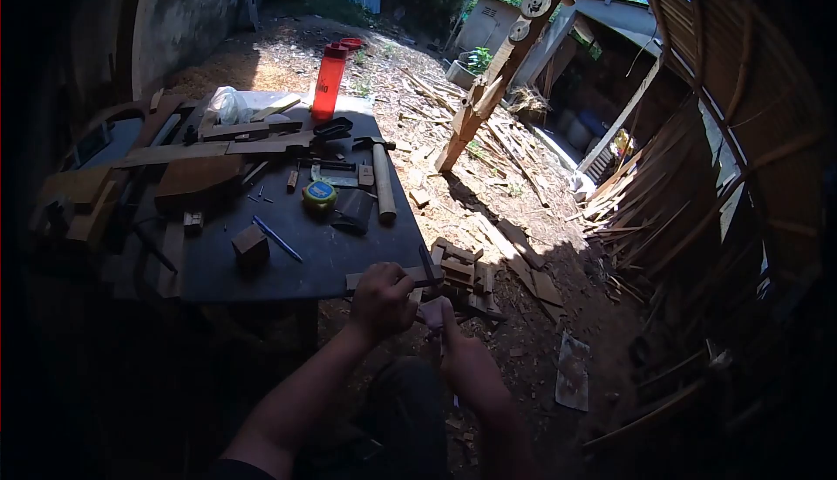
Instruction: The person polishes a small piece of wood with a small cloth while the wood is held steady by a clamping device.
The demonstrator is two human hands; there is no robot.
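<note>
My left hand [384,301] is closed near the table's front right corner, its fingers wrapped round a dark, narrow T-shaped piece [428,264] that sticks out past the knuckles. Just right of it and lower, my right hand [466,362] pinches a small pale pinkish piece [432,313], the thumb lying along its edge. The two hands almost meet, and I cannot tell what the pale piece is. A flat wooden strip [359,281] lies on the table corner behind my left hand.
On the dark table [340,258] lie a hammer [382,179], a tape measure [320,195], a pen [277,240], a wooden block [250,245] and a clamp [333,173]. A red bottle [329,83] stands at the back. Wood offcuts [462,266] lie right of the table; a slanted post [501,70] rises beyond.
</note>
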